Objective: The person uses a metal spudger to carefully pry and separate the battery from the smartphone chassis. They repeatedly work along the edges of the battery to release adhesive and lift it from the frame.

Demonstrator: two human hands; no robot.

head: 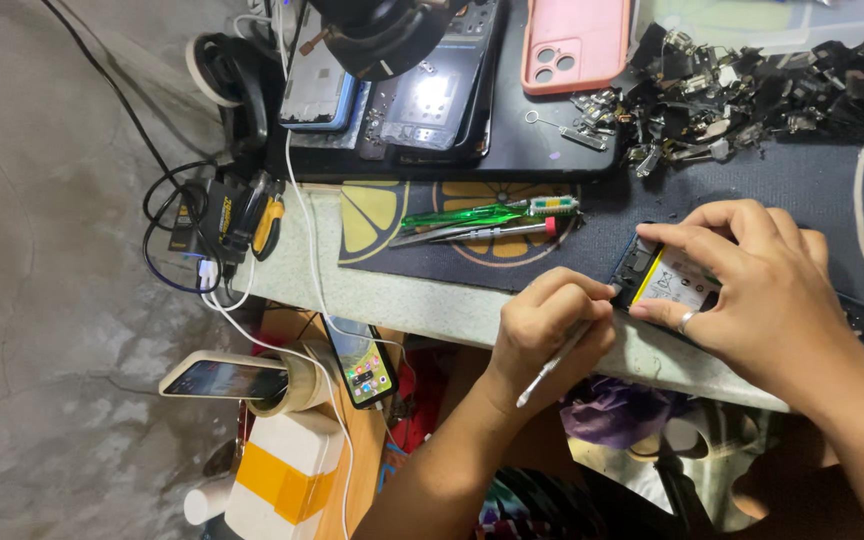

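The bench (472,305) runs across in front of me, pale at its near edge and covered further back by a dark mat (812,185) printed with citrus slices. On the mat lies the opened phone (672,285), back off, its white battery showing beside a yellow strip; it sits at the near right, just inside the bench edge. My right hand (752,275) lies over it, fingers spread and pressing down on the body to keep it steady, a ring on one finger. My left hand (552,325) is closed in a pinch grip around a thin metal pry tool (552,362), knuckles touching the phone's left end; the tool's working tip is hidden by my fingers.

I judge I am working at that end of the battery bay, loosening or lifting a small part. The next move calls for a light, shallow touch, kept clear of the battery.

Further back are a pink phone case (574,42), a heap of small black spare parts (752,90), and green-handled tweezers (482,213).
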